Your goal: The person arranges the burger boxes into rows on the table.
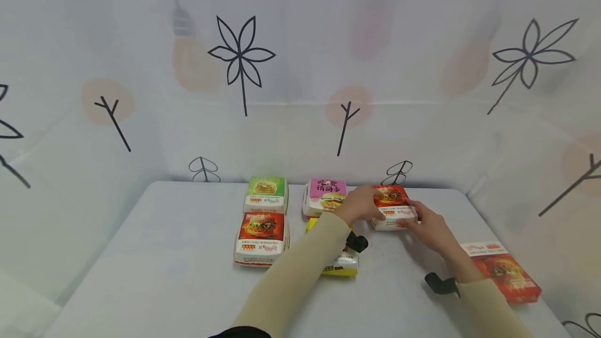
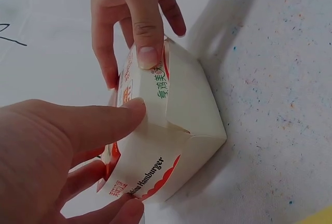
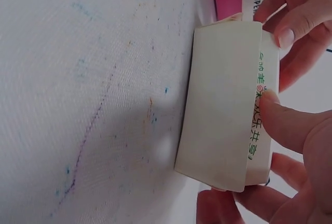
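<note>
A red-and-white hamburger box [image 1: 395, 214] stands at the back right of the white table, between my two hands. My left hand [image 1: 360, 204] grips its left side, thumb on the near upper edge and fingers along the side. On the opposite side my right hand [image 1: 429, 227] holds it, thumb near the front edge. In the left wrist view, printed "Hamburger" text shows on the side of the hamburger box [image 2: 194, 105]. The right wrist view shows the plain front of the hamburger box [image 3: 220, 105] close to the tabletop, with both thumbs against its upper edge.
Left of my hands stand a pink box [image 1: 324, 200] and a yellow box [image 1: 340, 270], the latter partly covered by my left sleeve. Farther left, a green box [image 1: 266, 194] sits behind a red box [image 1: 262, 239]. Another red box [image 1: 504, 274] lies by the right edge, beside my right forearm.
</note>
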